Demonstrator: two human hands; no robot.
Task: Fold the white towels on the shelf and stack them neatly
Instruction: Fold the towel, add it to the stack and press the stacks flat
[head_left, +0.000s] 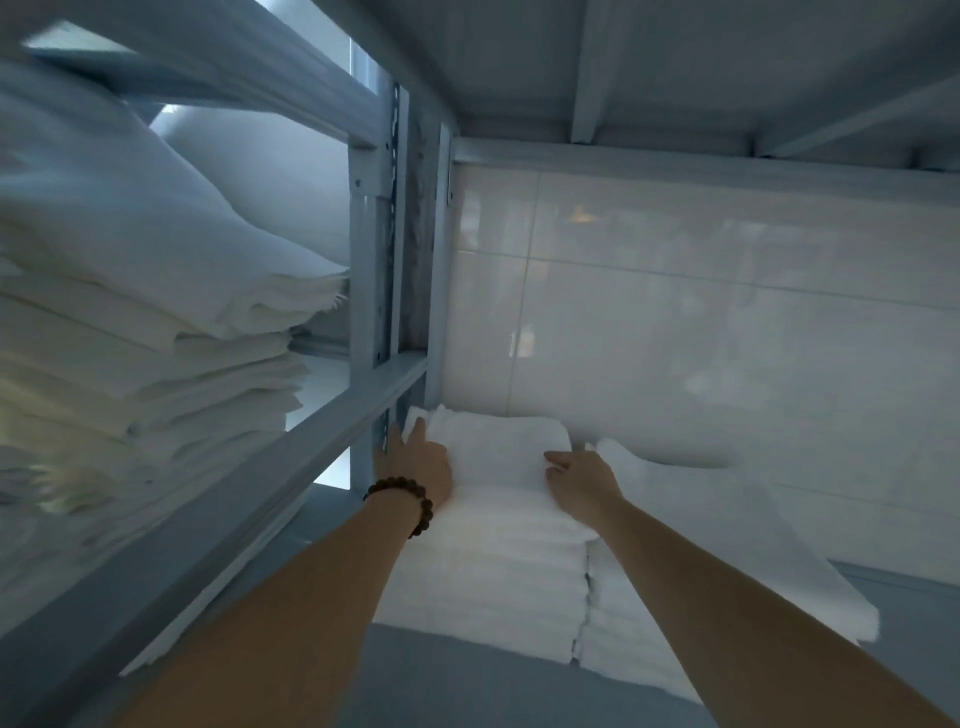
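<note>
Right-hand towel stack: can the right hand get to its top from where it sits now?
Probably yes. The right hand rests on the left stack, directly beside the right stack, with nothing lying between them.

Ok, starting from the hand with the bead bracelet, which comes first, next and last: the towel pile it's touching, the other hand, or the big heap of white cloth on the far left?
From the left hand:
1. Stack of folded white towels: right under it, touching.
2. Right hand: across the same stack, to the right.
3. Pile of white linens: farthest, in the next shelf bay on the left.
</note>
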